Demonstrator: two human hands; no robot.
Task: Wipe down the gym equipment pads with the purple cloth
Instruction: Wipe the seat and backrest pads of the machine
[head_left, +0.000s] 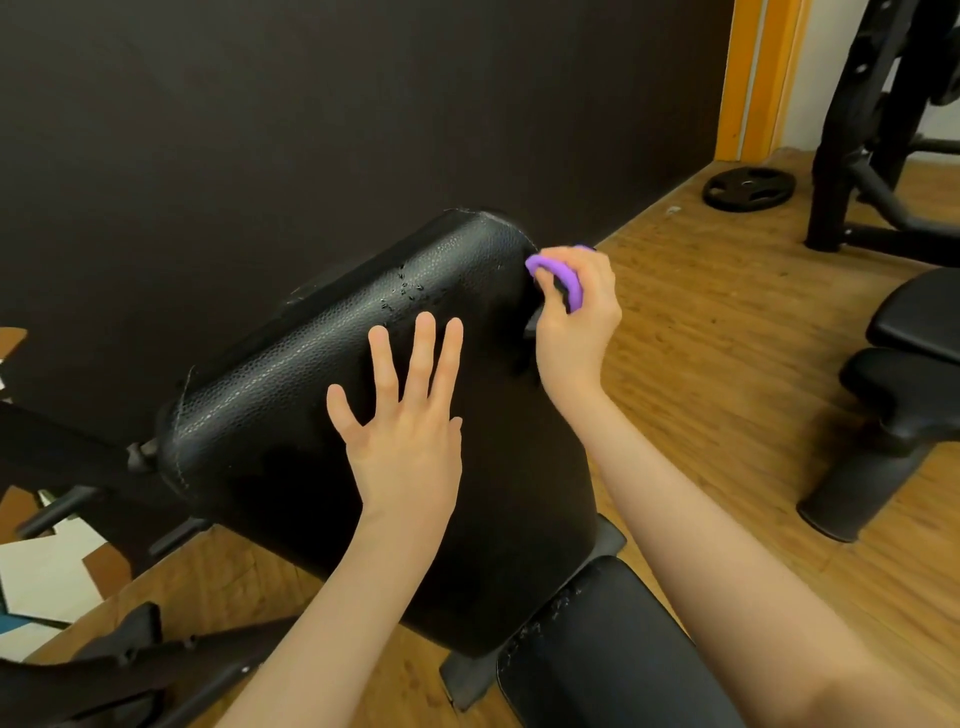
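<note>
At the back pad (322, 374) corner, right hand (574, 317) grips purple cloth (563, 275).

Left hand (402, 415) splayed, right hand (574, 312) curled.

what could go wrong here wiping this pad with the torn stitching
The purple cloth, bunched small in the right hand, sits at the back pad edge, so the broad face may get missed. Passing over the frayed stitching could snag threads. The left hand lies flat on the pad, blocking that patch.
</note>
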